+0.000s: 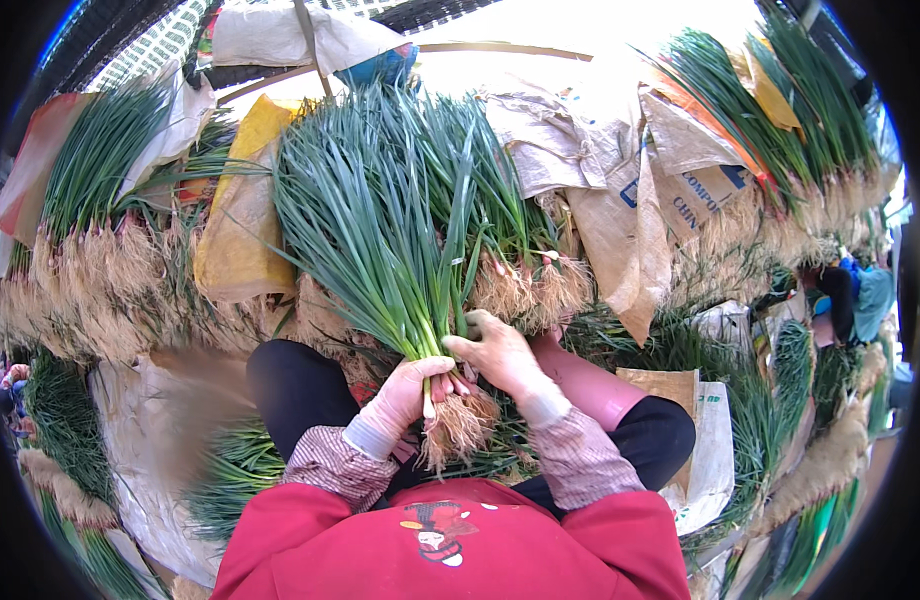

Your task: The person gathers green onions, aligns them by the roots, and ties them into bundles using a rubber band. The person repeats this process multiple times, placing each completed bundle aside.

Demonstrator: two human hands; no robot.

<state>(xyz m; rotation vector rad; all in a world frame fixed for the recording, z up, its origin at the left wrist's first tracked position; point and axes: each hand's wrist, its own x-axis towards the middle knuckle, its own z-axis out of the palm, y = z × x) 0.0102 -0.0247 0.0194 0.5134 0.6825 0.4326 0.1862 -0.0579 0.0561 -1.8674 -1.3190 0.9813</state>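
A bunch of green onions [400, 285] with long leaves stands upright before me, its pinkish-white bulbs and pale roots hanging down toward my lap. My left hand [404, 394] is closed around the stems just above the bulbs, thumb across the front. On the right side of the bunch, my right hand [497, 352] has its thumb and bent fingers at a stem; whether they pinch it is not clear. Behind lie more green onions [497, 202] with reddish bulbs and tangled roots [542, 289].
A yellow woven sack [250, 217] and beige woven sacks [617, 217] drape over rows of onions ahead. Loose onions [239, 465] lie at my left beside a white sheet [145, 450]. At right are a folded white sack [711, 450] and a person's dark-clothed leg [836, 296].
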